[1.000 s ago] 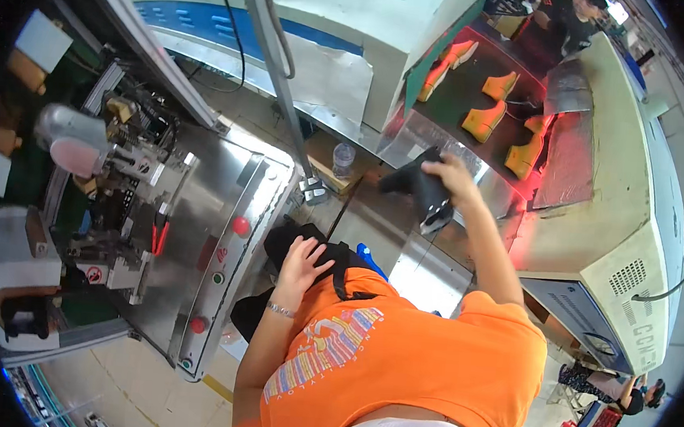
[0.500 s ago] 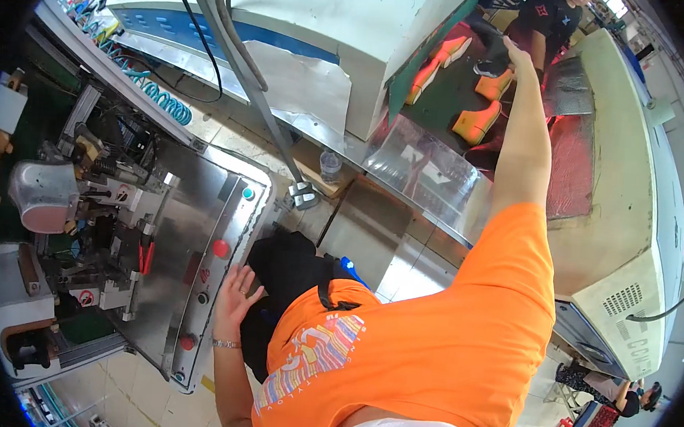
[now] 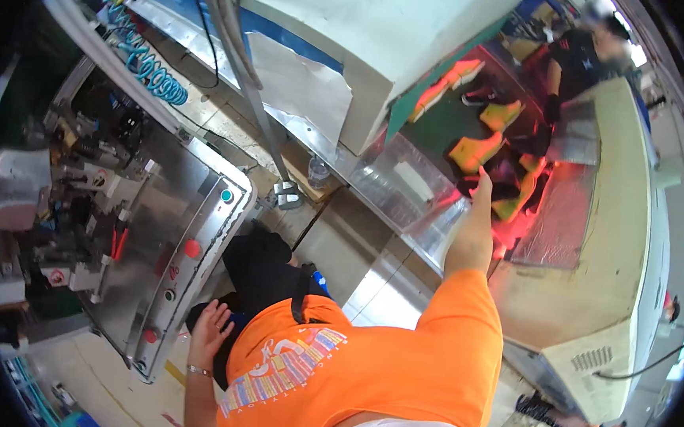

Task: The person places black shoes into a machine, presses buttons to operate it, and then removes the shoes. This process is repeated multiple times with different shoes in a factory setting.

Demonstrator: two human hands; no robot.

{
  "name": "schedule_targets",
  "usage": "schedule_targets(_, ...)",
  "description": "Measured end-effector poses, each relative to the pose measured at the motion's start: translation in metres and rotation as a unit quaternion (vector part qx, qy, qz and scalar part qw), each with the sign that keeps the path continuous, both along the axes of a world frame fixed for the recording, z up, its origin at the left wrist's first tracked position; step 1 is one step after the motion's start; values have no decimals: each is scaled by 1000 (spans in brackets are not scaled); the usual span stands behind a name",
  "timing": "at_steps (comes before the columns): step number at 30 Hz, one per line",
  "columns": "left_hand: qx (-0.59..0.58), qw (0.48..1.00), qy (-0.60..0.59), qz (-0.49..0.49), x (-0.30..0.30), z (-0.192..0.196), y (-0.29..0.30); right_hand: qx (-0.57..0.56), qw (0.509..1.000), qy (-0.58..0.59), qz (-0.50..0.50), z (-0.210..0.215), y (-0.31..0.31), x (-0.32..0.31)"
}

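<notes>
My right arm stretches up into a red-lit machine opening. There my right hand point(image 3: 482, 190) is beside a yellow shoe last point(image 3: 476, 151) and a dark shoe upper point(image 3: 505, 176); most of its fingers are hidden, so I cannot make out a grip. Another yellow last point(image 3: 528, 187) lies just to the right, and one more last point(image 3: 501, 115) sits farther in. An orange-yellow pair point(image 3: 446, 87) rests along the left side of the green belt point(image 3: 437, 126). Low at the left, my left hand point(image 3: 211, 329) is open with nothing in it, fingers apart, near the metal panel's edge.
At left stands a machine with a metal control panel point(image 3: 198, 227) carrying red and green buttons. A grey pole point(image 3: 265, 121) rises between the machines. A clear cup point(image 3: 319, 168) sits on a ledge. Another person point(image 3: 582, 64) is at the opening's far side.
My right hand has drawn back toward me, from the far dark shoe down to the nearer lasts. The view has shifted, and my left hand stays low and open.
</notes>
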State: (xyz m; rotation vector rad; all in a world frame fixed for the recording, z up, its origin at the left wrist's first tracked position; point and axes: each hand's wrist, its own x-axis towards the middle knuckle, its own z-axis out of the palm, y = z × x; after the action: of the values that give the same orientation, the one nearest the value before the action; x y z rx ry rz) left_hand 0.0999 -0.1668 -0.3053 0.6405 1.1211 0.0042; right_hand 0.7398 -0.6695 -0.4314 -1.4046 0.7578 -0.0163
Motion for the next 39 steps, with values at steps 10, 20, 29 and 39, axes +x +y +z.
schedule_targets(10, 52, 982, -157, -94, 107, 73, -31, -137, 922, -346, 107, 241, 47, -99)
schedule_targets(20, 174, 804, -558, -107, 238, 158, -108, 98, 723, -491, 476, 316, 190, -277)
schedule_targets(29, 574, 755, -228, -220, 130, 218, -14, 343, 502, -177, 774, 363, 404, -283)
schedule_targets(39, 474, 730, -492, -19, 76, 284, 60, 492, 362, -141, 779, 412, 539, -333)
